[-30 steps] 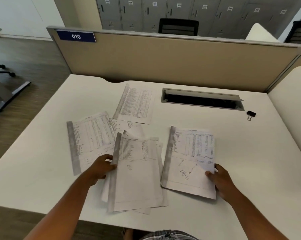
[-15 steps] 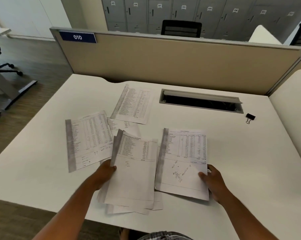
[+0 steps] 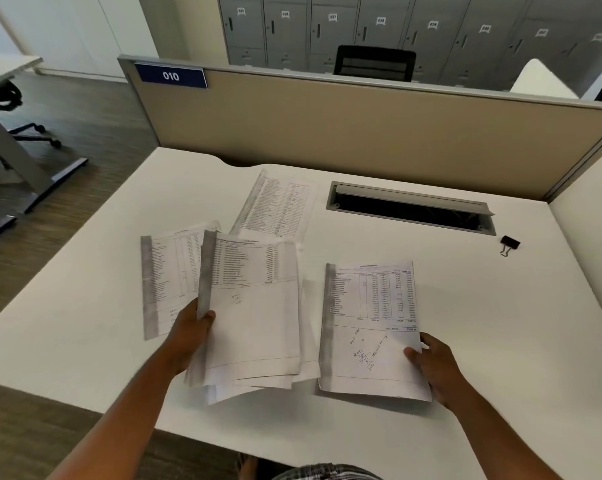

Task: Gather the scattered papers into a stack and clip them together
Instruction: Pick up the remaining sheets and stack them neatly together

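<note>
My left hand (image 3: 190, 336) grips the left edge of a loose bundle of printed sheets (image 3: 254, 317), lifted off the white desk (image 3: 500, 323). My right hand (image 3: 434, 365) pinches the right edge of a single sheet with handwriting (image 3: 368, 327), thumb on top. Another printed sheet (image 3: 164, 278) lies flat on the desk left of the bundle, partly under it. One more sheet (image 3: 278, 206) lies farther back near the middle. A black binder clip (image 3: 509, 244) sits at the far right of the desk, away from both hands.
A recessed cable tray (image 3: 410, 211) with an open flap is set into the desk's back. A beige partition (image 3: 361, 133) closes the far side, a white divider (image 3: 590, 244) the right side. The desk's left edge drops to the wooden floor.
My left hand has raised the bundle and shifted it left and back over the left sheet. The single sheet in my right hand now sits apart from the bundle, with a gap between them.
</note>
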`<state>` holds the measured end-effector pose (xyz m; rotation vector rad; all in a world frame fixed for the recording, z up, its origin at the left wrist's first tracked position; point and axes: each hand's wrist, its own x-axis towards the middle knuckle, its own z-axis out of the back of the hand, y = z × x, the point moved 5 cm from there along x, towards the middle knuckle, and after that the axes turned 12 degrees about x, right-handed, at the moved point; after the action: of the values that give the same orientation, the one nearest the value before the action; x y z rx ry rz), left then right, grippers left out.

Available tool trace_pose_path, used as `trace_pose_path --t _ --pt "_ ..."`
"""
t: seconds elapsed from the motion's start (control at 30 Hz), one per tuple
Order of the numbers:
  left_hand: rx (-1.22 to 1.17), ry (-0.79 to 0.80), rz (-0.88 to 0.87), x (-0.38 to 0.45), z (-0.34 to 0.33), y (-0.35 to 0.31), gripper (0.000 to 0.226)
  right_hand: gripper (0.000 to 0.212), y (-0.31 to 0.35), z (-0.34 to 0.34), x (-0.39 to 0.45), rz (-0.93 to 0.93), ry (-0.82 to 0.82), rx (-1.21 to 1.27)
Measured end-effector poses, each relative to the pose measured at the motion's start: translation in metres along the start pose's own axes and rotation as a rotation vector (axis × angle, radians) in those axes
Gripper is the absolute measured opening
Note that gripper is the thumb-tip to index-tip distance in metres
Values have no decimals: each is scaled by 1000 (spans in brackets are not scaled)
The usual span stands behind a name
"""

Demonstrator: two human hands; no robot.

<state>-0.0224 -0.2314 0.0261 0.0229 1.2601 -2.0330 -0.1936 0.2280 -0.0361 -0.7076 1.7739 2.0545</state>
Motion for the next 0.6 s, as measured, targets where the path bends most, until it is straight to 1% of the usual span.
trace_pose_path --t 0.13,0.3,0.4,0.5,0.6 --pt "-87 35 13 -9 -21 -7 38 35 -1 -20 -9 -17 55 5" --pt "-62 146 27 -17 -70 -12 32 35 -2 -65 -26 -26 133 52" --pt "-100 172 24 -19 -85 -16 36 33 7 -84 -40 -19 200 100" --pt "-129 234 -9 -23 -90 -26 40 32 22 -92 -57 -19 276 95" --pt "-150 310 -30 -23 -94 -33 44 46 32 -92 -71 -68 417 36"
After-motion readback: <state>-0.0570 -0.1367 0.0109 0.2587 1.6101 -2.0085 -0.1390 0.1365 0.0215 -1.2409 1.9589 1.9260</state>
